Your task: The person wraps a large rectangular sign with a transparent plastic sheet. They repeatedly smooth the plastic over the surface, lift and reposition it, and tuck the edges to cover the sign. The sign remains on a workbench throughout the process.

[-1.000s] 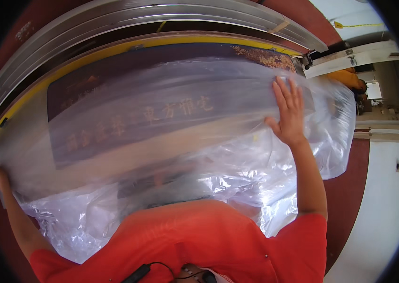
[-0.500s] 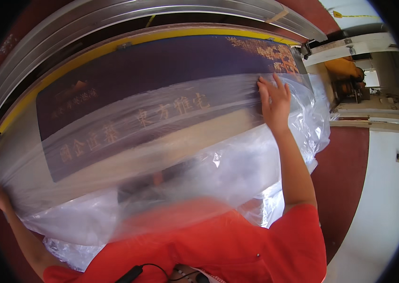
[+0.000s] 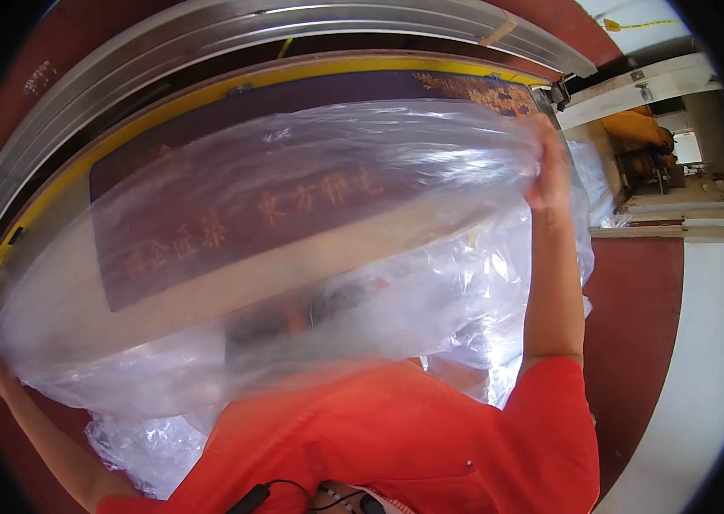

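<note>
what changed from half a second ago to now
The right hand moved right and now appears closed on the clear film. The film's upper edge moved farther from the person, over more of the dark panel. The left hand stayed at the film's left end.

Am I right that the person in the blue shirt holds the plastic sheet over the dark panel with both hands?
No: the head view shows a red shirt; the left hand and right hand do hold the plastic sheet over the dark panel.
</note>
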Tool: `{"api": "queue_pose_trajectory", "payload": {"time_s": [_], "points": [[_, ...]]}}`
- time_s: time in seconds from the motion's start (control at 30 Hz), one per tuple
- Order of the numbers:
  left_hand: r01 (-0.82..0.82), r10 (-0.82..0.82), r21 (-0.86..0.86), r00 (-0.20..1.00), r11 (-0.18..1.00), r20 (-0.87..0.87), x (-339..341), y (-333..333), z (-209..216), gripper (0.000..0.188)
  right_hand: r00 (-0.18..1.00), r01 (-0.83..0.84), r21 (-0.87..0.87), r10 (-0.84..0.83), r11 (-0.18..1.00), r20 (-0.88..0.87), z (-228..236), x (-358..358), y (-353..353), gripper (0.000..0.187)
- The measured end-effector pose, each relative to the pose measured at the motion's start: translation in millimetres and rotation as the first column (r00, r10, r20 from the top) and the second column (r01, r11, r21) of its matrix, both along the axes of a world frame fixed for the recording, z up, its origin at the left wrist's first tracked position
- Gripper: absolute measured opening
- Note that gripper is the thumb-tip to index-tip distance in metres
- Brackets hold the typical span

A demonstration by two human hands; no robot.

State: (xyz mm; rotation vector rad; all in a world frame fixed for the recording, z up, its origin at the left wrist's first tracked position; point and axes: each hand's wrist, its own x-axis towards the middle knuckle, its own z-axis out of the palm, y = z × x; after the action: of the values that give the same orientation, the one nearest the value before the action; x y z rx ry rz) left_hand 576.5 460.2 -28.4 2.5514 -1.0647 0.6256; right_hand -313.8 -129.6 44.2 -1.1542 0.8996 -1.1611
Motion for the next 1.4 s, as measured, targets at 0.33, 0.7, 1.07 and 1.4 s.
{"api": "queue_pose_trajectory", "payload": {"time_s": [0.33,0.7,1.07,1.4], "points": [[-0.519,0.415,-0.265,0.835,0.813,-0.36,-10.4,-226.9,-83.8,0.052,0.596,0.236,-0.373,-0.437,0.897,-0.674,-45.6,10.3,-142.6,0.026],[-0.689,0.392,-0.196,0.597,0.698,-0.7,3.2,-278.3,-66.0,0.06,0.286,0.469,-0.49,-0.651,0.735,-0.703,-80.6,17.5,-164.2,0.045],[-0.447,-0.235,-0.655,0.688,0.609,-0.687,13.8,-232.5,-75.5,0.026,0.436,0.39,-0.39,-0.54,0.834,-0.72,-86.3,6.8,-176.5,0.051],[-0.461,-0.395,-0.492,0.295,0.739,-0.87,16.6,-221.8,-51.4,0.018,0.488,0.123,-0.273,-0.297,0.954,-0.821,-58.6,19.2,-157.6,0.057]]}}
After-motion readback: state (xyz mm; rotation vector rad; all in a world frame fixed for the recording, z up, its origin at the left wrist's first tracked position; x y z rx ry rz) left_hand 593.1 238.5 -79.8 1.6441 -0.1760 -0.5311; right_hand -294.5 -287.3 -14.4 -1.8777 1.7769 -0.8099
